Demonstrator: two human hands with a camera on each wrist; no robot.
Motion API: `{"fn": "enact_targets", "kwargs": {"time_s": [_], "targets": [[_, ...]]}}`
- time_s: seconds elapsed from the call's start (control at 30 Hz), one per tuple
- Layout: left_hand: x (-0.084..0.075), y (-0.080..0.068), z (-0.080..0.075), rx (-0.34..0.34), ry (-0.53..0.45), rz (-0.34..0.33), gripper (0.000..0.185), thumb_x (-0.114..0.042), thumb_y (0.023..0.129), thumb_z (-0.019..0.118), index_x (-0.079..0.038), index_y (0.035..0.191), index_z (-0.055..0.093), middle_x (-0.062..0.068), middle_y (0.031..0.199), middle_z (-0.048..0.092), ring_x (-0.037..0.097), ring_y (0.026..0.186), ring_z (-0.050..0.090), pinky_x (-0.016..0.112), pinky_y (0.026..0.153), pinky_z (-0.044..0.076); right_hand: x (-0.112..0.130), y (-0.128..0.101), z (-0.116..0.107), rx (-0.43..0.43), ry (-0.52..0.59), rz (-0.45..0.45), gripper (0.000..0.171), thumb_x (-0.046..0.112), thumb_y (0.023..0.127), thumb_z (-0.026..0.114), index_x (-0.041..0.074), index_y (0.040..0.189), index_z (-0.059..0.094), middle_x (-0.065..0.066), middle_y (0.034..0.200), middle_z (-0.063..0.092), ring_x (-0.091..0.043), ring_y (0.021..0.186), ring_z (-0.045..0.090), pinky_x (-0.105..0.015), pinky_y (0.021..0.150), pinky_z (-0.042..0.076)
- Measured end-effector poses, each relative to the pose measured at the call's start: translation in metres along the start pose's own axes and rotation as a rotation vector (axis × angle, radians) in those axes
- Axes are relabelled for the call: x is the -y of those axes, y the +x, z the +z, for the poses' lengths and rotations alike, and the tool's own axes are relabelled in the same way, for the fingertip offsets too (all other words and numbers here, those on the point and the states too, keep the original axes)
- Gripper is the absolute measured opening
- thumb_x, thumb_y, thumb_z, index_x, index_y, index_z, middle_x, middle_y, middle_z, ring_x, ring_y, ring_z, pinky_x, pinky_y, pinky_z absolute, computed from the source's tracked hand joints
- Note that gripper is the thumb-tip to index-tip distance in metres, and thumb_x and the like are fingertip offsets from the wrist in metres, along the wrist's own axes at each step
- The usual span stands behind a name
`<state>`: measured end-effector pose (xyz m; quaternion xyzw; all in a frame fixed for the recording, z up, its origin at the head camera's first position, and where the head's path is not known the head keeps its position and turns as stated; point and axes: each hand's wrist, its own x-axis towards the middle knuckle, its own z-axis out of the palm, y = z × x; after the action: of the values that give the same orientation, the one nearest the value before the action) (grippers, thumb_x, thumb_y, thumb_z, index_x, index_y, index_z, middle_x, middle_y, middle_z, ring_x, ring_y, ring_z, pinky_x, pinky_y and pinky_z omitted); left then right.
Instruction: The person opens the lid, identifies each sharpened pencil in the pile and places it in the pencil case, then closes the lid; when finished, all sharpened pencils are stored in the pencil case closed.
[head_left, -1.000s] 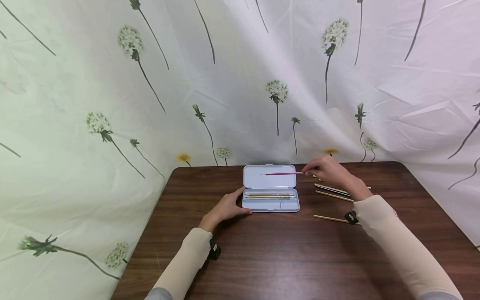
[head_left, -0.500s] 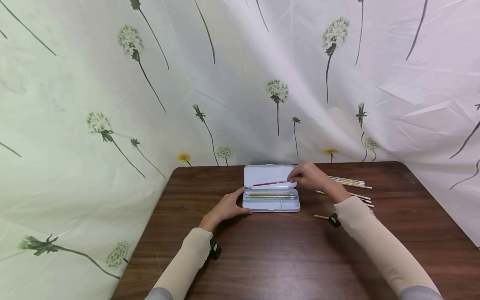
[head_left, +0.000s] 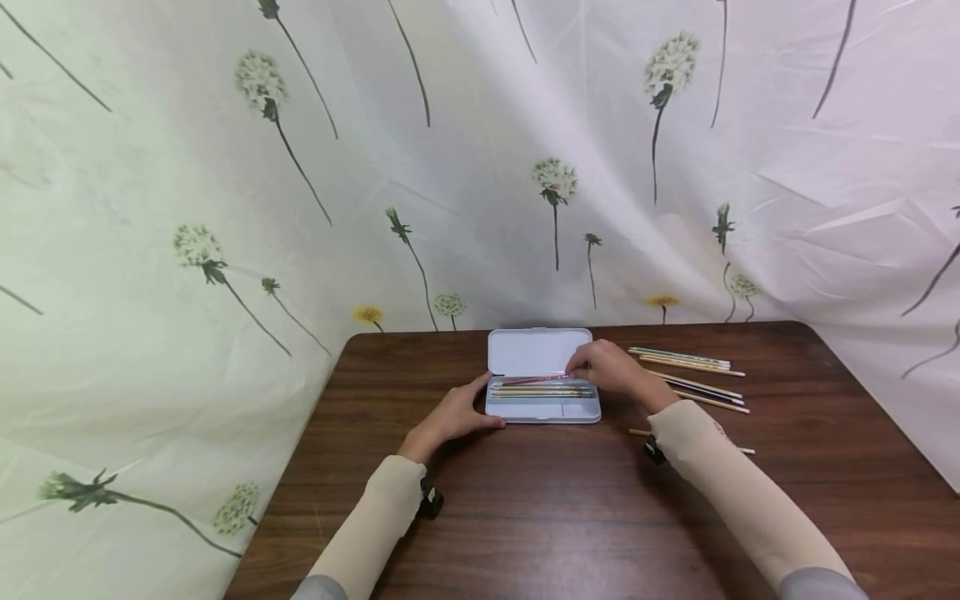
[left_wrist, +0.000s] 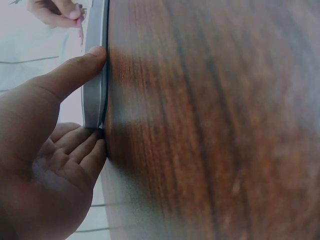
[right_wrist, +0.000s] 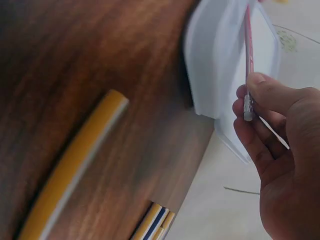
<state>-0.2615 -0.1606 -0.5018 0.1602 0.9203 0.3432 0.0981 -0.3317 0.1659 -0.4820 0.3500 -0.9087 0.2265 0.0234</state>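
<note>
Lower and further left than a second before, the pink pencil (head_left: 542,379) had come down from above the raised lid to hang just over the back edge of the tray of the white pencil case (head_left: 542,412). The right hand (head_left: 611,369) pinched it near its right end, between thumb and fingertips, as the right wrist view showed clearly. Its long axis ran left to right, nearly parallel to the pencils already in the case (head_left: 540,391) and to the tray's long compartment, with the free tip pointing left and dipping slightly. The pencil therefore lay to the left of the hand holding it, and the tray lay directly below.

The left hand (head_left: 455,416) rested against the case's left end, thumb straight along the edge and fingers loosely against the side, steadying it without gripping. It was the nearer hand to the pencil's free tip.

Loose pencils (head_left: 693,375) were scattered on the brown wooden table (head_left: 525,517) to the right of the case, well apart from the left hand. A floral cloth (head_left: 187,208) hung behind.
</note>
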Motion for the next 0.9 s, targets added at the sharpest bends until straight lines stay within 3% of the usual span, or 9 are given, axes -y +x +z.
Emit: {"fn": "enact_targets", "kwargs": {"time_s": [0.33, 0.5, 0.9], "targets": [[0.0, 0.001, 0.001, -0.01, -0.001, -0.006, 0.099, -0.035, 0.09, 0.088, -0.013, 0.169, 0.032, 0.018, 0.165, 0.047, 0.035, 0.152, 0.046, 0.054, 0.123, 0.041, -0.004, -0.005, 0.015, 0.026, -0.144, -0.072, 0.009, 0.008, 0.094, 0.081, 0.016, 0.091, 0.085, 0.003, 0.094, 0.069, -0.011, 0.085, 0.064, -0.034, 0.077, 0.057], [0.0, 0.0, 0.001, -0.012, -0.004, -0.001, 0.1, -0.035, 0.09, 0.088, -0.013, 0.169, 0.032, 0.018, 0.165, 0.048, 0.035, 0.152, 0.047, 0.054, 0.122, 0.041, -0.005, -0.006, 0.017, 0.017, -0.166, -0.09, 0.007, 0.009, 0.094, 0.082, 0.015, 0.091, 0.085, 0.002, 0.094, 0.068, -0.012, 0.084, 0.062, -0.033, 0.076, 0.056], [0.0, 0.0, 0.001, -0.007, -0.007, -0.001, 0.099, -0.033, 0.09, 0.089, -0.012, 0.169, 0.033, 0.019, 0.166, 0.047, 0.036, 0.153, 0.045, 0.055, 0.124, 0.039, -0.001, -0.011, -0.005, 0.01, -0.114, 0.008, 0.009, 0.007, 0.096, 0.079, 0.014, 0.098, 0.084, 0.002, 0.101, 0.076, -0.013, 0.089, 0.068, -0.039, 0.083, 0.06]]}}
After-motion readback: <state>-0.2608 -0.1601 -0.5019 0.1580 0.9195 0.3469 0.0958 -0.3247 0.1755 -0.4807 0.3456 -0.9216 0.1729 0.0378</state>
